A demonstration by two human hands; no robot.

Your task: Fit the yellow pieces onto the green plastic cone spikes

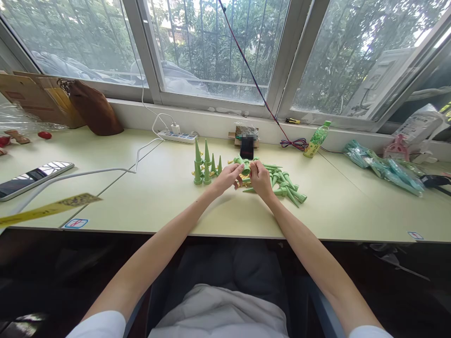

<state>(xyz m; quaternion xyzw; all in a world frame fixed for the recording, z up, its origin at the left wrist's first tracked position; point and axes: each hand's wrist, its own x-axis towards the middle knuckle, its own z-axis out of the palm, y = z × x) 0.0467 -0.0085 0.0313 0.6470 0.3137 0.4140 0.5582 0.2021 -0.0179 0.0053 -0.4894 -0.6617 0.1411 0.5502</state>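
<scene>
Left hand (229,177) and right hand (260,176) grip a green spike (245,168); upright spikes (206,173) at nine o'clock seem done, loose spikes (283,191) at four o'clock undone.

It looks like a small workroom, with a long table (141,206) bearing marked stickers (76,223) along its front edge, windows (207,47) at twelve o'clock, spikes (283,191) heaped at one, plastic bags (391,171) at two and cardboard (31,98) at ten.

left hand (229,177), right hand (260,177) hold green piece (245,167) | upright green cones (206,174) left | loose pile (283,191) right
</scene>
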